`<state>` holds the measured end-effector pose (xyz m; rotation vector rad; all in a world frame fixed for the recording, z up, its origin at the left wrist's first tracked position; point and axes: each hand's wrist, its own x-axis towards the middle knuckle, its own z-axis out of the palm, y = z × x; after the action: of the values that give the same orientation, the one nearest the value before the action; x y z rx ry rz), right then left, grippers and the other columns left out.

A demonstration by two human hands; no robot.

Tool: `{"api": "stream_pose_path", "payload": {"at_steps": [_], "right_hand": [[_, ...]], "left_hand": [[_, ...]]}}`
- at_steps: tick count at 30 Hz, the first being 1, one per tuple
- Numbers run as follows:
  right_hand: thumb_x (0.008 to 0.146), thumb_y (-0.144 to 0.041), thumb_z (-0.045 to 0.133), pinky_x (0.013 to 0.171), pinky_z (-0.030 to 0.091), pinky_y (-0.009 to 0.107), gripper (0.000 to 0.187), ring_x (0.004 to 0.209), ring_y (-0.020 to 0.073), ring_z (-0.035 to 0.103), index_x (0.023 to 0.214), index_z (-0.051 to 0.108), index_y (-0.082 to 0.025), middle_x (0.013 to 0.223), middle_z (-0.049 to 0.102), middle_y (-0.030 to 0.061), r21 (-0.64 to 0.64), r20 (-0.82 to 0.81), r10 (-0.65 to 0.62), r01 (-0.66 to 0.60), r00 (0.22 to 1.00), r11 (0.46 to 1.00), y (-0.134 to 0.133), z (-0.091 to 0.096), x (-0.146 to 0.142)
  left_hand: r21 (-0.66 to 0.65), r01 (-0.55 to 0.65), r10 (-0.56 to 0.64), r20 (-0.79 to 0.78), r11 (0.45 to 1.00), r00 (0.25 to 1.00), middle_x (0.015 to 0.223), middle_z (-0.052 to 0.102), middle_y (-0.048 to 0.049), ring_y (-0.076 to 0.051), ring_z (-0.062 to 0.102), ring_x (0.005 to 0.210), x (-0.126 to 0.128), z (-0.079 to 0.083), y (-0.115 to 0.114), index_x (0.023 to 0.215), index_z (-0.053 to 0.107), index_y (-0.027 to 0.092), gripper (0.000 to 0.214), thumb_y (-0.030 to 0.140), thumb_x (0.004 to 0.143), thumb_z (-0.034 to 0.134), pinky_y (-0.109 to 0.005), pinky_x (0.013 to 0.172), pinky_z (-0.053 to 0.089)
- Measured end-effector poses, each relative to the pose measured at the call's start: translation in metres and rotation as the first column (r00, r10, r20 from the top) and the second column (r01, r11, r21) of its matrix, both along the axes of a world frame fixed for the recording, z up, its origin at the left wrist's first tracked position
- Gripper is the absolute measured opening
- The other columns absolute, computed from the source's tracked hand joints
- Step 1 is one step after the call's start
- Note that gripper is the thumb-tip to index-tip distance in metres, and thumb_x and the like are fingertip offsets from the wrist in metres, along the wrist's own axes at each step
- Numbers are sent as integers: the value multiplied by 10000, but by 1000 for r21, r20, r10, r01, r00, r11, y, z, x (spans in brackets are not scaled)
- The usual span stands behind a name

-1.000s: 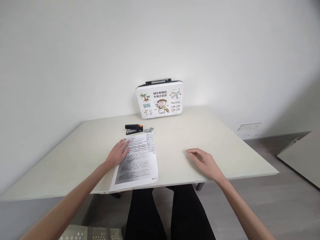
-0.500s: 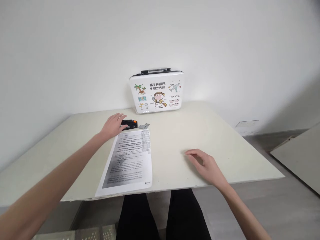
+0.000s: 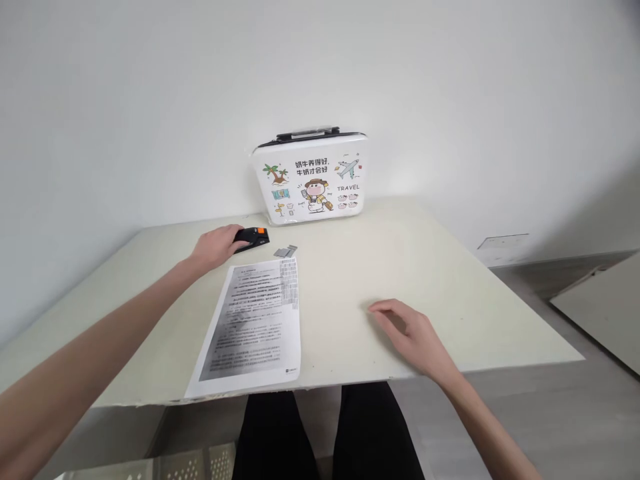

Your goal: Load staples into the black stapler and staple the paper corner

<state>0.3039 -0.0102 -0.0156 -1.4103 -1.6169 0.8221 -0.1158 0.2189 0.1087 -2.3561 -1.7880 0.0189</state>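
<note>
My left hand (image 3: 216, 245) is wrapped round the back end of a black stapler (image 3: 254, 237) with an orange tip, at the far side of the table (image 3: 425, 267). The stapler's front end sticks out to the right of my fingers and looks slightly tilted up. Just right of it lie small grey strips of staples (image 3: 285, 251). A printed sheet of paper (image 3: 254, 321) lies in front of me, reaching the table's near edge. My right hand (image 3: 411, 333) rests on the table to the right of the sheet, fingers loosely apart and holding nothing.
A white carry case (image 3: 313, 177) with cartoon travel pictures and a black handle stands upright against the wall at the table's back. My dark-trousered legs (image 3: 325, 433) are under the table. A perforated white crate (image 3: 190, 463) sits on the floor at lower left.
My left hand left the paper, reached forward to the stapler and closed round it; the stapler has shifted a little and its front now tilts up. My right hand stayed put.
</note>
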Motion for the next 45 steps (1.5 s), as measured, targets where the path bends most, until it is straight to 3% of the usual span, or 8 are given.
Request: {"api": "stream_pose_path", "payload": {"at_steps": [5, 8, 13, 19, 24, 34, 38, 45], "right_hand": [[1026, -511, 534, 814, 574, 363, 309, 1128, 270, 703, 1122, 723, -287, 1226, 764, 71, 20, -17, 2, -2, 1000, 1000, 0, -2, 1], [1023, -527, 532, 798, 562, 352, 328, 1115, 268, 711, 1114, 724, -277, 1216, 771, 72, 29, -41, -29, 31, 999, 999, 1, -3, 0], [1037, -564, 489, 966, 536, 375, 386, 1113, 254, 718, 1103, 702, -249, 1188, 781, 76, 52, -190, -113, 125, 975, 991, 6, 0, 0], [1072, -616, 316, 992, 521, 402, 542, 1104, 268, 705, 1051, 715, -249, 1153, 781, 84, 63, -227, -163, 181, 960, 981, 8, 4, 2], [1064, -597, 355, 1010, 520, 404, 484, 1109, 262, 708, 1077, 684, -243, 1165, 775, 96, 93, -247, -143, 170, 959, 981, 12, -2, 2], [1062, -520, 387, 955, 545, 392, 404, 1015, 246, 733, 1140, 661, -233, 1089, 777, 92, 154, -191, -114, 145, 975, 977, 16, -5, 0], [1078, -520, 336, 963, 539, 401, 431, 1051, 255, 734, 1160, 649, -236, 1118, 778, 101, 127, -168, -138, 160, 976, 979, 14, -5, -1], [1025, -565, 500, 988, 526, 386, 383, 1092, 246, 707, 1147, 668, -243, 1180, 765, 71, 113, -94, -55, 66, 994, 991, 7, 5, -2]], "left_hand": [[-18, 194, -193, 66, 981, 979, 1232, 746, -98, -323, 700, 1078, 49, 30, -49, 1325, 629, 233, 514, 606, 1028, 436, -369, 829, 489], [-97, 336, -330, 74, 937, 941, 1185, 761, -86, -299, 712, 1016, 96, 33, -90, 1283, 647, 232, 492, 612, 1040, 452, -350, 792, 479], [-157, 538, -515, 164, 829, 841, 1121, 770, -74, -285, 723, 966, 170, 5, -149, 1214, 658, 249, 339, 513, 1042, 533, -360, 773, 475], [-58, 630, -600, 249, 774, 760, 1063, 769, -100, -316, 730, 923, 219, -30, -170, 1156, 677, 262, 265, 469, 1017, 586, -418, 792, 490], [-50, 605, -572, 270, 795, 775, 1113, 771, -93, -323, 734, 969, 219, -45, -166, 1182, 662, 262, 266, 458, 1005, 630, -422, 817, 500], [-35, 431, -306, 651, 902, 694, 967, 747, -28, -247, 690, 837, 188, -84, -165, 1028, 672, 258, 357, 578, 890, 748, -366, 738, 528], [-62, 450, -291, 683, 891, 670, 864, 718, -29, -236, 666, 784, 179, -84, -163, 829, 667, 255, 396, 639, 924, 678, -366, 721, 527], [-52, 461, -309, 676, 886, 669, 954, 729, -45, -239, 692, 851, 174, -80, -164, 841, 690, 245, 435, 660, 955, 620, -364, 756, 527]]}}
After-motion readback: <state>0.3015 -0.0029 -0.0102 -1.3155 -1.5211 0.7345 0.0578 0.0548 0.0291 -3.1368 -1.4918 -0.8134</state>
